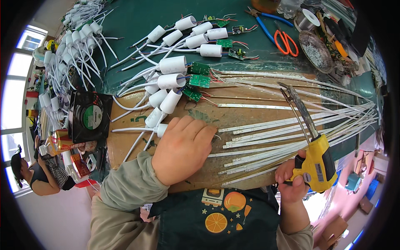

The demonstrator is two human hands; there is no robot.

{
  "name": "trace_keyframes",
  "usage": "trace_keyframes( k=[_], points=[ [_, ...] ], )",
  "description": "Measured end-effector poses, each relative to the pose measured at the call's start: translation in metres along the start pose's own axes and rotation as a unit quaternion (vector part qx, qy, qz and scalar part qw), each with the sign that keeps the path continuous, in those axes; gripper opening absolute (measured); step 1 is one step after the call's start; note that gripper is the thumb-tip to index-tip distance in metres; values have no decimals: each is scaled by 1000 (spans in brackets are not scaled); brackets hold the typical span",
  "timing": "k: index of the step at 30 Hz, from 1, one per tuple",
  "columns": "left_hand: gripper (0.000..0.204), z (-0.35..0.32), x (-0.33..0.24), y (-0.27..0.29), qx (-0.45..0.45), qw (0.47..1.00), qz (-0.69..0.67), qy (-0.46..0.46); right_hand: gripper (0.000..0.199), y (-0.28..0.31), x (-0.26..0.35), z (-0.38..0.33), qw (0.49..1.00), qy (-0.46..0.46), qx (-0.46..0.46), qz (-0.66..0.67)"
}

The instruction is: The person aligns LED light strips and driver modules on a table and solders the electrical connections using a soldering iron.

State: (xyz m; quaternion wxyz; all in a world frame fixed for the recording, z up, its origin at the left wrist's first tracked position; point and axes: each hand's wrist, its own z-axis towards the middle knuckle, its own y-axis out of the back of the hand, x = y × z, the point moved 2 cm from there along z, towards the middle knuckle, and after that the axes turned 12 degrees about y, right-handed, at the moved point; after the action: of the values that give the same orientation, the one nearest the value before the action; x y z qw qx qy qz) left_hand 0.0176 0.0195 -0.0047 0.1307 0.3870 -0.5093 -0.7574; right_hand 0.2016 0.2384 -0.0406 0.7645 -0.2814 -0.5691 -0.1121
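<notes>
My left hand (183, 148) is closed over the cardboard, its fingertips turned down and hidden. A white lamp socket (161, 130) with a white cable sticks out beside its knuckles; what the fingers pinch is covered. In my right hand (291, 179) is a yellow soldering gun (318, 164), its long dark tip slanting up and left above the strips. Thin white LED strips (266, 132) lie fanned out between both hands. Above them, small green circuit boards (200, 81) hang by wires from white sockets (173, 64). One LED strip (254, 106) lies beside these boards' wires.
A black fan (91, 116) stands at the left, near a heap of white sockets with cables (79, 46). Blue-handled pliers (266, 27), orange scissors (286, 42), a solder spool (308, 18) and a dish of bits (316, 50) lie at the far right. Another person (41, 175) is at the left.
</notes>
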Motion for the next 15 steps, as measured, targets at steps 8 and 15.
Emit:
trace_keyframes(
  k=[8, 15],
  points=[
    [29, 0, 6, 1, 20, 1000, 14, -9, 77, -9, 12, -11, 994, -101, 45, 10],
    [31, 3, 9, 1, 9, 999, -26, -26, 65, 7, 11, -26, 969, -104, 221, -28]
  ],
)
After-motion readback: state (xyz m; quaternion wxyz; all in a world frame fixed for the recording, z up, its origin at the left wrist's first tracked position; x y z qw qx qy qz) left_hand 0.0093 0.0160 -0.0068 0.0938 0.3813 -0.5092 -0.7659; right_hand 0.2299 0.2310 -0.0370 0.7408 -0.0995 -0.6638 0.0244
